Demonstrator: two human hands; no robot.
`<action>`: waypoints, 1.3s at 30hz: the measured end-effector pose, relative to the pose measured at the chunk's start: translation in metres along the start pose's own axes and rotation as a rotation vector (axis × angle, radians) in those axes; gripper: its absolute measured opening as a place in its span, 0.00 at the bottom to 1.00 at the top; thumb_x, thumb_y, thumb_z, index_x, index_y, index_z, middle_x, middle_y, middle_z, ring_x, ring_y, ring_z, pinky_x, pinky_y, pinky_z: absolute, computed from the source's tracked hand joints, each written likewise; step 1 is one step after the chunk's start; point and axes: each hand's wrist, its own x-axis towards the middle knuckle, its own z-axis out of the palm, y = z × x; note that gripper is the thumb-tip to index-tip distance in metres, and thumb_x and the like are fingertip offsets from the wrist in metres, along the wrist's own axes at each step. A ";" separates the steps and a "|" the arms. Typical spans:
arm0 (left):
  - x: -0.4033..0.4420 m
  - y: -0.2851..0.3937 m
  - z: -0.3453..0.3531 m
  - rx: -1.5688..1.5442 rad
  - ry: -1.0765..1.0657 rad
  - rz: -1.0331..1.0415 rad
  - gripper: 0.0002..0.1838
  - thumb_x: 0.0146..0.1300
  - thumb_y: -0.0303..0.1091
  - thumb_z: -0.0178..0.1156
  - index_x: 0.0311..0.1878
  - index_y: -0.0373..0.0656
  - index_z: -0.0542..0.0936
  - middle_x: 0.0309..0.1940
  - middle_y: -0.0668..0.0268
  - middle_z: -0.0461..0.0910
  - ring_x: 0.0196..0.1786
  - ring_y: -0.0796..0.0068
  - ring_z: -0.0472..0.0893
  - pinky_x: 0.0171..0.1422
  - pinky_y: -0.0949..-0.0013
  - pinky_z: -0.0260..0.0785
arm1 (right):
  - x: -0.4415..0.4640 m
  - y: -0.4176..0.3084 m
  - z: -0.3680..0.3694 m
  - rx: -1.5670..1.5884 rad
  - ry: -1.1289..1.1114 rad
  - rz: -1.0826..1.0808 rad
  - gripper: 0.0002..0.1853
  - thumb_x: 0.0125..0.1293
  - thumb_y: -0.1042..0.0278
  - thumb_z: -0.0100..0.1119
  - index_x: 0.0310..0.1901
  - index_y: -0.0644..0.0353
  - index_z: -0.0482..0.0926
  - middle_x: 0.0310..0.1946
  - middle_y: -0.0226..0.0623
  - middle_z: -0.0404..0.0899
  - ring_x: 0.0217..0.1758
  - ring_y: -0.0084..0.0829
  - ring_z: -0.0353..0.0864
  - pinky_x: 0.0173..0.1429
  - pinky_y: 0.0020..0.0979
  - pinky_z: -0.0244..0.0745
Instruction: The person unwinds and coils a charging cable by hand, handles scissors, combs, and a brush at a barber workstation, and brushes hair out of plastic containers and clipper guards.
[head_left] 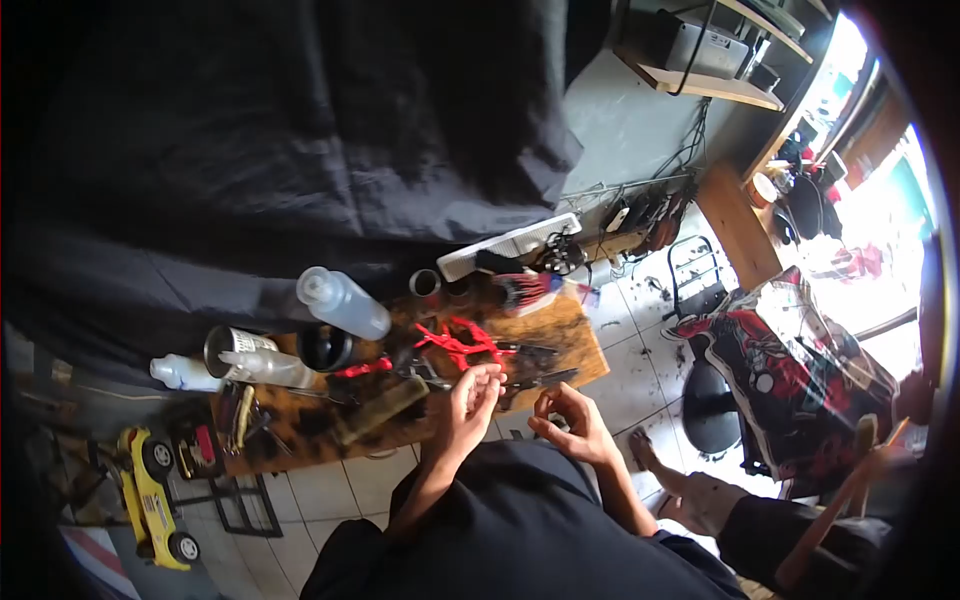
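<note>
My left hand [472,405] is raised over the front edge of a wooden table [590,350], its fingers drawn together in a pinch. Beside it, a little to the right, my right hand [572,428] has its fingers curled toward the thumb. Whatever the two hands hold, if anything, is too small to make out. Just beyond my left hand lies a tangle of bright red pieces [462,345]. A thin dark flat tool [558,378] lies behind my right hand. Left of my left hand is a yellowish, long block [385,408].
Bottles, including a translucent one [345,303], and a dark cup [326,347] stand on the table. Black cloth [300,130] hangs behind. A yellow toy car [150,500] is at lower left. Another person's leg [690,490] shows at right, near a patterned cloth [790,380].
</note>
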 end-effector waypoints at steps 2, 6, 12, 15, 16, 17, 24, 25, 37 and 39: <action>0.006 0.005 0.028 -0.110 0.006 -0.029 0.13 0.69 0.30 0.53 0.53 0.36 0.73 0.45 0.65 0.78 0.44 0.81 0.77 0.51 0.76 0.70 | 0.008 -0.007 -0.036 -0.080 -0.107 0.031 0.09 0.59 0.74 0.63 0.31 0.64 0.70 0.24 0.30 0.72 0.30 0.18 0.71 0.39 0.24 0.69; 0.018 0.005 0.070 0.030 0.062 0.037 0.12 0.70 0.29 0.51 0.54 0.35 0.73 0.44 0.65 0.78 0.47 0.80 0.77 0.53 0.74 0.70 | 0.036 -0.011 -0.070 -0.125 -0.126 0.073 0.08 0.57 0.75 0.61 0.31 0.64 0.69 0.24 0.30 0.71 0.30 0.19 0.70 0.38 0.26 0.70; 0.037 0.004 0.086 -0.033 0.049 0.055 0.09 0.70 0.27 0.50 0.49 0.36 0.74 0.40 0.69 0.77 0.44 0.83 0.76 0.51 0.77 0.69 | 0.077 -0.010 -0.090 -0.158 -0.326 0.045 0.06 0.52 0.76 0.57 0.30 0.65 0.70 0.25 0.31 0.71 0.32 0.21 0.70 0.38 0.27 0.69; 0.042 -0.001 0.087 -0.051 0.083 0.044 0.09 0.70 0.27 0.50 0.49 0.36 0.75 0.40 0.69 0.78 0.44 0.83 0.76 0.50 0.77 0.69 | 0.083 -0.017 -0.094 -0.209 -0.394 0.057 0.06 0.51 0.76 0.57 0.29 0.65 0.70 0.23 0.32 0.71 0.30 0.23 0.70 0.38 0.28 0.69; 0.044 -0.001 0.086 -0.056 0.107 0.060 0.09 0.69 0.27 0.51 0.49 0.37 0.75 0.40 0.69 0.78 0.44 0.83 0.76 0.50 0.77 0.69 | 0.086 -0.021 -0.093 -0.234 -0.433 0.015 0.06 0.50 0.76 0.58 0.28 0.65 0.71 0.23 0.33 0.71 0.29 0.25 0.71 0.37 0.28 0.69; 0.047 0.001 0.085 -0.060 0.125 0.066 0.09 0.69 0.27 0.51 0.49 0.37 0.75 0.40 0.69 0.78 0.44 0.83 0.76 0.50 0.77 0.69 | 0.091 -0.026 -0.092 -0.237 -0.453 0.013 0.06 0.50 0.76 0.58 0.28 0.65 0.71 0.23 0.33 0.71 0.29 0.25 0.71 0.37 0.28 0.69; 0.054 0.003 0.091 0.026 0.187 0.057 0.08 0.69 0.29 0.53 0.47 0.38 0.76 0.34 0.72 0.78 0.35 0.88 0.74 0.39 0.81 0.66 | 0.106 -0.021 -0.110 -0.326 -0.609 -0.044 0.06 0.48 0.77 0.58 0.27 0.65 0.70 0.21 0.35 0.70 0.26 0.30 0.70 0.35 0.31 0.68; 0.056 0.002 0.094 0.048 0.188 0.054 0.08 0.68 0.30 0.54 0.46 0.39 0.76 0.32 0.72 0.78 0.34 0.88 0.73 0.37 0.81 0.65 | 0.110 -0.017 -0.118 -0.332 -0.667 -0.030 0.06 0.49 0.76 0.58 0.28 0.65 0.71 0.21 0.35 0.71 0.26 0.30 0.71 0.35 0.31 0.69; 0.116 -0.002 0.162 0.194 0.365 0.074 0.04 0.65 0.26 0.56 0.39 0.35 0.76 0.27 0.69 0.78 0.30 0.85 0.75 0.35 0.77 0.68 | 0.168 -0.034 -0.210 -0.377 -0.842 0.080 0.09 0.58 0.70 0.60 0.40 0.62 0.79 0.29 0.33 0.81 0.33 0.25 0.80 0.39 0.28 0.74; 0.116 -0.010 0.166 0.248 0.386 0.161 0.05 0.64 0.23 0.55 0.42 0.35 0.77 0.28 0.68 0.78 0.34 0.84 0.76 0.37 0.77 0.68 | 0.172 -0.031 -0.207 -0.350 -0.906 0.025 0.08 0.57 0.72 0.60 0.39 0.63 0.79 0.29 0.33 0.81 0.33 0.25 0.81 0.39 0.28 0.74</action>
